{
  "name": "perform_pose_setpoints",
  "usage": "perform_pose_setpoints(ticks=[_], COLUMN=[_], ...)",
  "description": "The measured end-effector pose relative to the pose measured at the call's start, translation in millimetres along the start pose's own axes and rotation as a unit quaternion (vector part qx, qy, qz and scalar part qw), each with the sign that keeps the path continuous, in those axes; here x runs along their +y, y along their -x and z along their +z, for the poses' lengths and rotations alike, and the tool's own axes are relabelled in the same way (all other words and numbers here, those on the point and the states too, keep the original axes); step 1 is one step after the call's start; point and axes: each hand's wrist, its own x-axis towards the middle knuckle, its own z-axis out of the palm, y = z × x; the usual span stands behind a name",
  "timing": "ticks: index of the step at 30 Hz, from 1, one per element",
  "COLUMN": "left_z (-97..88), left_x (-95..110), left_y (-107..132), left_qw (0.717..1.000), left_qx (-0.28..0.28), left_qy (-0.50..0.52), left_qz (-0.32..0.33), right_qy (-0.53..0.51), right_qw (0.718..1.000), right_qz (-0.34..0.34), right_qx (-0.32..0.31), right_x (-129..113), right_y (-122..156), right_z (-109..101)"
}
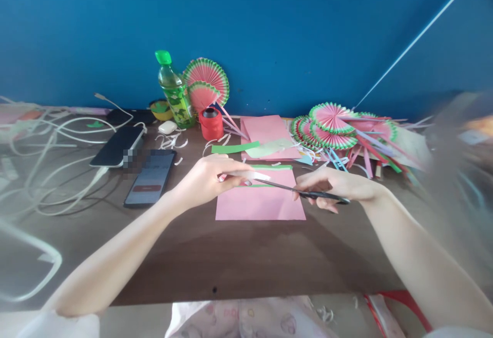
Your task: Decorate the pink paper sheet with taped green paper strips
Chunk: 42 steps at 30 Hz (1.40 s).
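Note:
My right hand [333, 184] is closed round the dark handles of a pair of scissors [279, 185], whose blades point left. My left hand [215, 176] pinches a small white strip [259, 175] between thumb and fingers. The blade tips meet the strip close to my left fingertips; whether they are parted I cannot tell. Under both hands lies a pink sheet of paper [260, 207] with green bands near its far edge. A loose green paper strip [235, 148] rests just beyond my left hand.
Folded paper fans [332, 125] with paper strips are piled at the back right. A green-capped bottle [175, 96], more fans [207, 83] and a red roll [211, 124] stand by the blue wall. A phone [150, 181], power bank [117, 146] and white cables [57, 173] lie left.

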Motion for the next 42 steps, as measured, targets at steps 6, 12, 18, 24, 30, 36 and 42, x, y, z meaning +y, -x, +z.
perform_pose_setpoints(ticks=[6,12,18,24,30,36,42], left_z=[0.8,0.6,0.8,0.8,1.4,2.2,2.7], left_x=[1.6,1.2,1.4,1.6,0.8,2.2,2.1], left_y=[0.3,0.2,-0.6,-0.9,-0.7,-0.7,-0.2], left_qw=[1.000,1.000,0.999,0.998,0.996,0.995,0.993], left_qx=[0.004,0.004,0.003,-0.005,-0.010,-0.008,-0.007], left_qy=[-0.005,-0.021,-0.038,-0.054,-0.077,-0.084,-0.099], left_qz=[0.016,0.020,0.032,0.038,0.046,0.056,0.059], right_qy=[-0.001,0.000,0.011,0.016,0.037,0.065,0.084], right_qw=[0.999,0.999,0.999,0.999,0.999,0.997,0.995], right_qz=[-0.036,-0.025,-0.027,-0.025,-0.017,-0.033,-0.028], right_qx=[0.003,0.025,0.032,0.030,0.035,0.041,0.039], right_x=[-8.5,-8.2,-7.1,-7.8,-9.4,-14.8,-13.4], right_y=[-4.2,-4.3,-3.3,-3.3,-2.4,-0.8,-0.4], right_z=[3.0,3.9,4.4,4.7,5.3,8.0,6.3])
